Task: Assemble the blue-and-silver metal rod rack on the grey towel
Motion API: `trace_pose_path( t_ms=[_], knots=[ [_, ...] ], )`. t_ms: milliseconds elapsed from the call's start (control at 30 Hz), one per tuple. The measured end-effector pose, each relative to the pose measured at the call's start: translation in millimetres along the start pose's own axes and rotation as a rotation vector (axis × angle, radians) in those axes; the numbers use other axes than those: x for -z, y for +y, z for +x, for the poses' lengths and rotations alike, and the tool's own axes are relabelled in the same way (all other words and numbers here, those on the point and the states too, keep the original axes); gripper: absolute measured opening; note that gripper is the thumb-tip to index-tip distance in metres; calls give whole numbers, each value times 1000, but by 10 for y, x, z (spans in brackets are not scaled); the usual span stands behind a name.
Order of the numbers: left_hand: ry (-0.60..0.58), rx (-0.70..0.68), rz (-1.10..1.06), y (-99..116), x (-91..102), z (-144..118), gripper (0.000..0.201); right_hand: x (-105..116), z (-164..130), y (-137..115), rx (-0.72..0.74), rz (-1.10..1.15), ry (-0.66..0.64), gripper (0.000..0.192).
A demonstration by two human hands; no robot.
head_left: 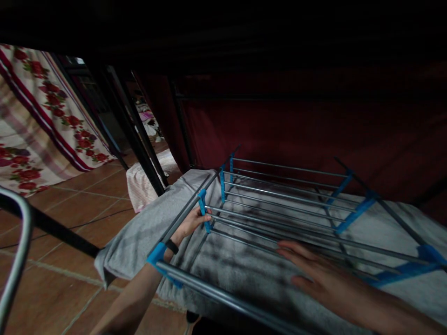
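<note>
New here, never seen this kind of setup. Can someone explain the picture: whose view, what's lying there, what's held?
There's no machine: these are a person's own bare hands, seen from a camera worn on their head, looking forward and down. A rack of metal bars with blue plastic brackets lies on a grey cloth. The left hand, with a dark band at its wrist, grips a blue bracket. The right hand is open over the bars, holding nothing; whether it touches them is unclear. Behind hangs dark red fabric; off to the left are flowered fabric and a tiled floor.
</note>
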State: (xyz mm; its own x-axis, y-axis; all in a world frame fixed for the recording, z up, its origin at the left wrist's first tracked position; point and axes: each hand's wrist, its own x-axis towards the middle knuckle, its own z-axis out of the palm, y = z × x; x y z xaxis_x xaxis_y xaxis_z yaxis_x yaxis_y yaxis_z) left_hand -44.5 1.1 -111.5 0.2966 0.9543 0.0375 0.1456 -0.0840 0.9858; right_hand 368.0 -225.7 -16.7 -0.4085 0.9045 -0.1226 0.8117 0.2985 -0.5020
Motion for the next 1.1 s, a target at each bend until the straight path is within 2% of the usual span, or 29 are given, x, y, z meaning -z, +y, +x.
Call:
trace_pose_path(
  t_ms=[67, 167, 233, 333, 400, 533, 733, 1100],
  knots=[
    [20, -2, -32, -10, -25, -3, 53, -190, 435, -161, 92, -91, -58, 63],
    [27, 5, -51, -17, -50, -19, 51, -408, 989, -226, 106, -214, -15, 69],
    [36, 8, -63, -35, -62, -23, 48, -455, 1239, -218, 60, -281, 31, 63],
    [52, 4, -109, -98, -80, -12, 47, -419, 1472, -234, 1, -297, 32, 42],
    [59, 3, -151, -160, -95, 3, 47, -388, 1552, -262, -16, -270, 15, 37],
    [67, 4, -221, -283, -125, 24, 48, -394, 1591, -269, -28, -243, 5, 39],
    [111, -28, -262, -402, -163, 24, 43, -412, 1601, -227, -125, -191, -14, 40],
    [170, -11, -273, -350, -249, 5, 47, -383, 1586, -248, -161, -131, -11, 46]
  ],
)
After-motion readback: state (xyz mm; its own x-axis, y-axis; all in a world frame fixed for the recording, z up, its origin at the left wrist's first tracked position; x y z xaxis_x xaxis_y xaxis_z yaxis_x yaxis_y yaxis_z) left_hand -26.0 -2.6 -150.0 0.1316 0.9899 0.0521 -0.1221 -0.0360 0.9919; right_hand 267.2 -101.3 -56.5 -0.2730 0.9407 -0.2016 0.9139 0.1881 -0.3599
